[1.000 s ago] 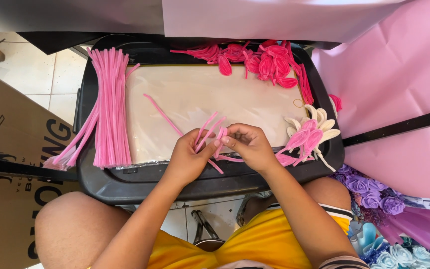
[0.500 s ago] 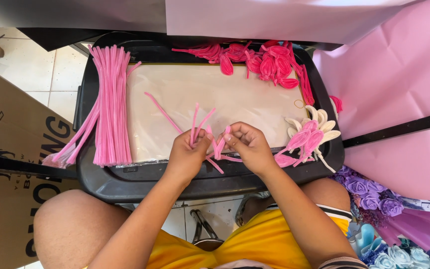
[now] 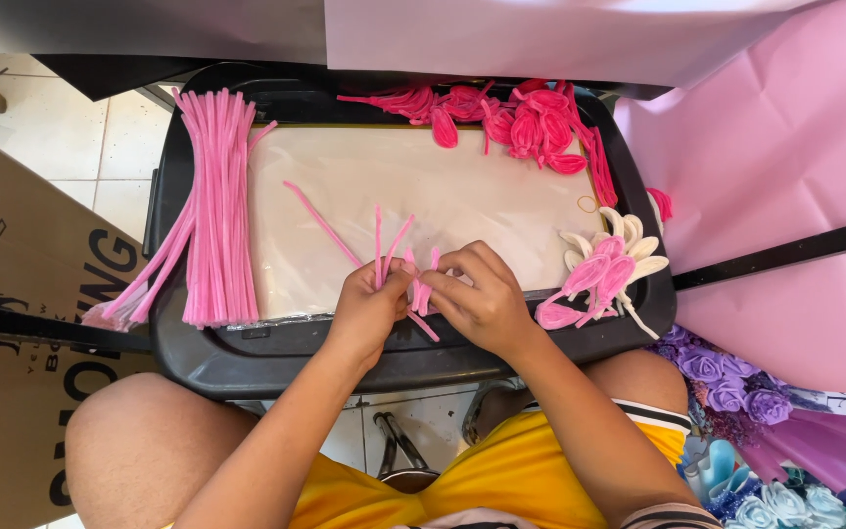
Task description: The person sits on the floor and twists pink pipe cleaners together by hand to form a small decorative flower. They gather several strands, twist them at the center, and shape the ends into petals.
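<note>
My left hand (image 3: 369, 306) and my right hand (image 3: 482, 297) meet over the near edge of a black tray (image 3: 276, 362) on my lap. Both pinch the same small bunch of pink pipe cleaners (image 3: 411, 276), whose loose ends stick up and fan out above my fingers. One long single pink pipe cleaner (image 3: 320, 220) lies slanted on the tray's cream surface just left of my hands. A thick bundle of straight pink pipe cleaners (image 3: 210, 211) lies along the tray's left side.
Bent dark-pink petal loops (image 3: 516, 122) are heaped at the tray's far edge. Pink and cream loops (image 3: 607, 269) sit at its right. Pink paper (image 3: 775, 176) hangs on the right, purple and blue foam roses (image 3: 727, 382) below it. A cardboard box (image 3: 12, 323) stands left.
The pipe cleaner ends above my left hand have shifted from a spread fan to a more upright bunch. My fingers have closed in tighter together; the hands stay in place.
</note>
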